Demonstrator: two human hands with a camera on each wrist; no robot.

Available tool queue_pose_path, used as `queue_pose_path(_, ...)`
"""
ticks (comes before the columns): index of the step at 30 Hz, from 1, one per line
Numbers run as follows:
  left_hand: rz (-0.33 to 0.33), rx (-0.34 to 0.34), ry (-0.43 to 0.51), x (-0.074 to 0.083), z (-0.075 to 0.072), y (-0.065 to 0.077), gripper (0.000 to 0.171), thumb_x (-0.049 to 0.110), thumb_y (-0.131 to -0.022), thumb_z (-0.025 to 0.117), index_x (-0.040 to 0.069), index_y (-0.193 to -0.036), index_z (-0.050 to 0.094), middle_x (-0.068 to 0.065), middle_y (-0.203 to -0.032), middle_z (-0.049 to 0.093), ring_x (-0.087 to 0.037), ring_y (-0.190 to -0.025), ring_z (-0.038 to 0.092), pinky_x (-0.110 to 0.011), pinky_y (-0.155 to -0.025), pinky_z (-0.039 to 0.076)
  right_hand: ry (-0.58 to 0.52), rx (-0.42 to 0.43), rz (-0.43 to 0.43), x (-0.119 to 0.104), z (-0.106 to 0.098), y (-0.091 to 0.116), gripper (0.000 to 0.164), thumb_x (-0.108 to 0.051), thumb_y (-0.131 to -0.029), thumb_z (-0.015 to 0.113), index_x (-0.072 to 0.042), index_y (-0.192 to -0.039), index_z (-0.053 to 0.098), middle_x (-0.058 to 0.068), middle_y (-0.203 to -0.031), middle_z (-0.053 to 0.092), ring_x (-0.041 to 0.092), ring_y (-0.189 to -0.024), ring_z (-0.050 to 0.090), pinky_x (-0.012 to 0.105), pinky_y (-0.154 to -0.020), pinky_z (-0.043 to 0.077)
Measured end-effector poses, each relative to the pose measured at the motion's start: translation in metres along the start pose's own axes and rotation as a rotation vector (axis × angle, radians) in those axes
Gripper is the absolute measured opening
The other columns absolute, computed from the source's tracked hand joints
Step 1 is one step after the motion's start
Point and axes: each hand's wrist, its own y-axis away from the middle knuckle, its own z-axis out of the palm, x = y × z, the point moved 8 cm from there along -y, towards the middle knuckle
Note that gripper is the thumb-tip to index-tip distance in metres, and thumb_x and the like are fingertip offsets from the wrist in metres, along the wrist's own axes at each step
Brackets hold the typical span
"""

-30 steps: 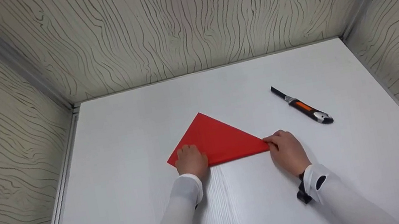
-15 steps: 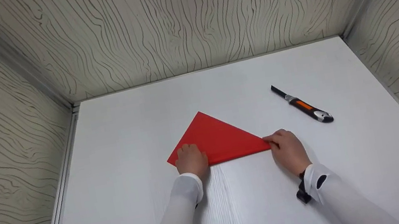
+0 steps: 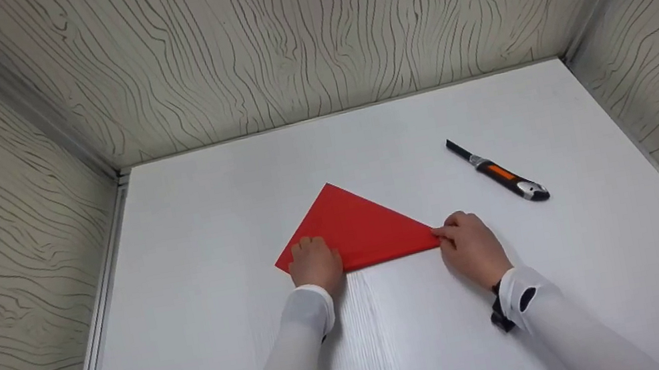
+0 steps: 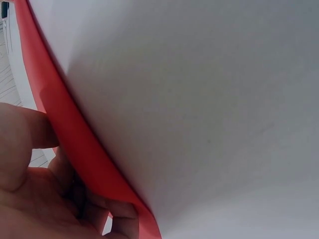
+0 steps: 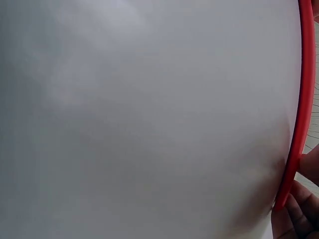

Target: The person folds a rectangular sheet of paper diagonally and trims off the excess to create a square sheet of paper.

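Observation:
A red sheet of paper (image 3: pixel 364 226), folded to a triangle, lies on the white table with its long folded edge toward me. Over its left part, my left hand (image 3: pixel 315 267) presses the paper with bent fingers. In the left wrist view, the thumb and fingers of that hand (image 4: pixel 40 194) touch the red fold (image 4: pixel 79 144). At the right corner, my right hand (image 3: pixel 473 249) pinches the paper between thumb and fingers. The right wrist view shows the rounded, puffed fold (image 5: pixel 300 109) along the near edge, with fingertips (image 5: pixel 294 214) at its end.
A utility knife (image 3: pixel 508 179) with a black and orange handle lies to the right, beyond my right hand. The white table (image 3: pixel 206 213) meets patterned panels (image 3: pixel 303 33) at the back and both sides.
My right hand has shifted slightly to the left along the corner of the paper. My left hand holds its place.

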Motion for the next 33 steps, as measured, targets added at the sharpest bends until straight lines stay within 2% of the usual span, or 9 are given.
queue_pose_path(8,0.017,0.013,-0.010,0.0026,-0.0030,0.0029,0.036,0.028,-0.092,0.074,0.002,-0.116,0.066,-0.014,-0.110,0.058,-0.030,-0.106,0.053,-0.049,-0.083,0.055,-0.048,0.071,0.012,0.0042,-0.0014,0.0009,0.023,-0.010,-0.096,0.067,-0.008,-0.115,0.079,0.008,-0.102,0.064,0.028,-0.095,0.057,0.042,-0.083,0.052)
queue_pose_path(11,0.017,0.012,-0.018,0.0031,-0.0031,0.0034,0.038,0.028,-0.092,0.074,0.001,-0.118,0.066,-0.014,-0.112,0.058,-0.030,-0.107,0.053,-0.049,-0.084,0.055,-0.053,0.094,0.005,0.0049,-0.0030,0.0014,0.021,-0.010,-0.096,0.068,-0.008,-0.113,0.079,0.007,-0.099,0.064,0.027,-0.093,0.058,0.041,-0.081,0.052)
queue_pose_path(18,0.003,0.004,-0.002,0.0022,-0.0025,0.0024,0.043,0.029,-0.089,0.079,0.002,-0.120,0.065,-0.013,-0.111,0.058,-0.029,-0.106,0.053,-0.048,-0.087,0.055,-0.036,0.082,0.028,0.0071,-0.0037,0.0024,0.025,-0.017,-0.097,0.070,-0.009,-0.120,0.077,0.007,-0.102,0.066,0.027,-0.093,0.058,0.042,-0.081,0.054)
queue_pose_path(25,0.003,0.003,0.017,0.0004,-0.0019,0.0017,0.047,0.029,-0.085,0.083,0.004,-0.121,0.065,-0.013,-0.112,0.058,-0.029,-0.107,0.053,-0.049,-0.089,0.055,0.023,0.115,0.013,0.0069,-0.0051,0.0032,0.026,-0.019,-0.096,0.071,-0.009,-0.119,0.077,0.008,-0.101,0.067,0.029,-0.090,0.059,0.045,-0.080,0.050)
queue_pose_path(33,0.007,0.008,0.024,0.0008,-0.0017,0.0021,0.047,0.029,-0.086,0.082,0.004,-0.121,0.065,-0.012,-0.112,0.058,-0.029,-0.107,0.054,-0.048,-0.089,0.056,0.025,0.123,0.017,0.0076,-0.0054,0.0056,0.027,-0.019,-0.096,0.070,-0.010,-0.120,0.076,0.008,-0.101,0.067,0.029,-0.091,0.060,0.046,-0.081,0.049)
